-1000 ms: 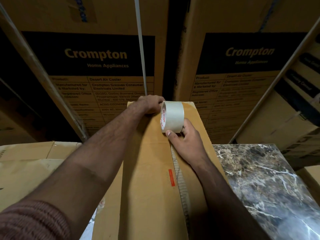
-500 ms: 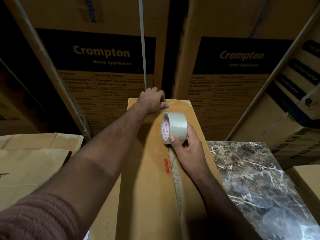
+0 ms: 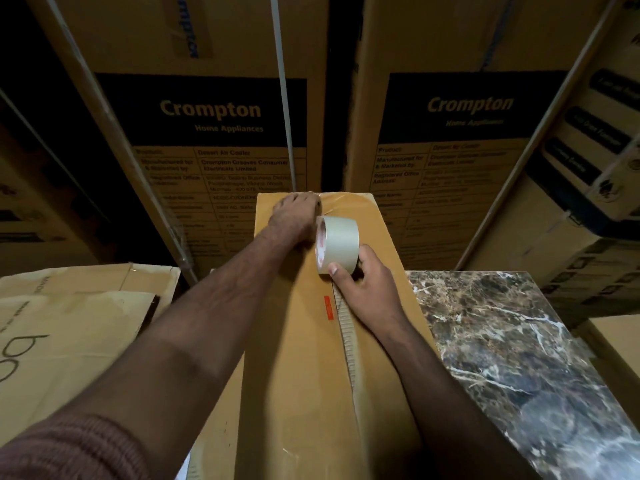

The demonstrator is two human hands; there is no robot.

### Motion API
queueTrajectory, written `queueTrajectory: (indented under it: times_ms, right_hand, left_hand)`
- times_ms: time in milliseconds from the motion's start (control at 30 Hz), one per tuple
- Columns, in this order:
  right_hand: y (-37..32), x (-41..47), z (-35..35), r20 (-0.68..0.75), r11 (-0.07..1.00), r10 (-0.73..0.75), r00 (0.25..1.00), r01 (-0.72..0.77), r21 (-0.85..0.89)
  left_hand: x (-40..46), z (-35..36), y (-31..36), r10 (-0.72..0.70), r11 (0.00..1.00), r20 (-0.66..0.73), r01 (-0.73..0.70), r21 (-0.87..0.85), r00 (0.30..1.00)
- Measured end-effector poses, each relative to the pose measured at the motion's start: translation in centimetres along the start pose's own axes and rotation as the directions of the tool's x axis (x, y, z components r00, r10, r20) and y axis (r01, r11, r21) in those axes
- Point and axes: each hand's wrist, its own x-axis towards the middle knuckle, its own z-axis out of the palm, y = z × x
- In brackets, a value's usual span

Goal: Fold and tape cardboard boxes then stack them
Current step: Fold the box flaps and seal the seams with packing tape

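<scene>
The cardboard box (image 3: 304,358) lies flat in front of you, its top seam running away from you, between a marble slab (image 3: 512,358) on your right and flattened cardboard (image 3: 69,327) on your left. Your right hand (image 3: 363,289) grips the tape roll (image 3: 337,244), which stands on edge over the seam. Your left hand (image 3: 296,216) presses down on the box's far end just beside the roll; motion blur hides how its fingers lie. Big printed cartons (image 3: 214,116) stand behind.
</scene>
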Motion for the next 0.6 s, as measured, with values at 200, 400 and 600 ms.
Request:
queueTrajectory:
  times_ms: [200,400,600]
  right_hand:
    - [0.0,-3.7,-0.7,0.023,0.984,0.005,1.000,-0.009,0.181]
    - [0.0,-4.0,-1.0,0.069,0.980,0.062,0.996,-0.074,0.187]
    - [-0.7,-5.2,-1.1,0.087,0.994,0.023,0.996,-0.032,0.104]
  left_hand:
    - [-1.5,-0.1,0.6,0.045,0.997,-0.085,-0.039,0.064,0.995]
    - [-2.6,-1.8,0.4,0.055,0.998,0.242,-0.055,-0.004,0.969]
    - [-4.6,-0.8,0.6,0.075,0.997,0.126,-0.072,-0.024,0.989]
